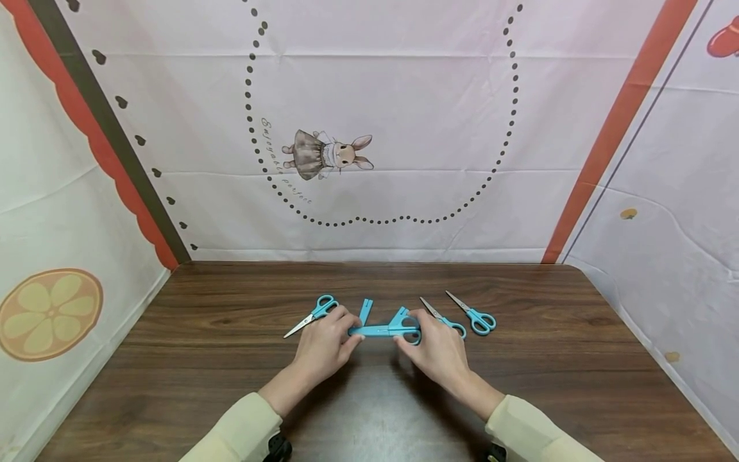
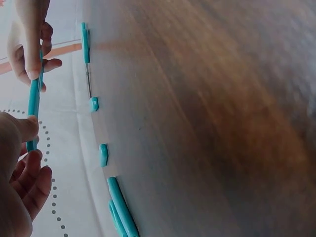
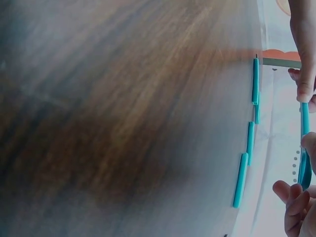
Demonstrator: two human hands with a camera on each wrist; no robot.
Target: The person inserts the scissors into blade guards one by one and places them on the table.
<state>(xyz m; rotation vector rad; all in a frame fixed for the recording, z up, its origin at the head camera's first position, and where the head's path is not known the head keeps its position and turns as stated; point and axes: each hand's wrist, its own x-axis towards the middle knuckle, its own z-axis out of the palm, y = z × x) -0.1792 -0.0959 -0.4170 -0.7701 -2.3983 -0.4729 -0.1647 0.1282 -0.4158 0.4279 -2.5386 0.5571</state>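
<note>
Both hands hold one pair of blue-handled scissors [image 1: 411, 332] level, a little above the table. A blue blade cover [image 1: 375, 331] sits over its blades. My left hand [image 1: 326, 340] pinches the cover's end between thumb and fingers. At the other end my right hand [image 1: 440, 346] grips the handle loops, partly hiding them. In the left wrist view the covered scissors [image 2: 33, 101] span both hands, apart from the tabletop. Behind them lie two loose blue covers, one upright cover [image 1: 366, 311] and one slanted cover [image 1: 399, 316], whose lower part is hidden.
Uncovered blue-handled scissors [image 1: 314, 313] lie by the left hand. Two more uncovered pairs lie at the right: a nearer pair [image 1: 440, 316], partly behind the right hand, and a farther pair [image 1: 476, 319]. The brown wooden table [image 1: 231, 359] meets a printed cloth [image 1: 392, 128] behind.
</note>
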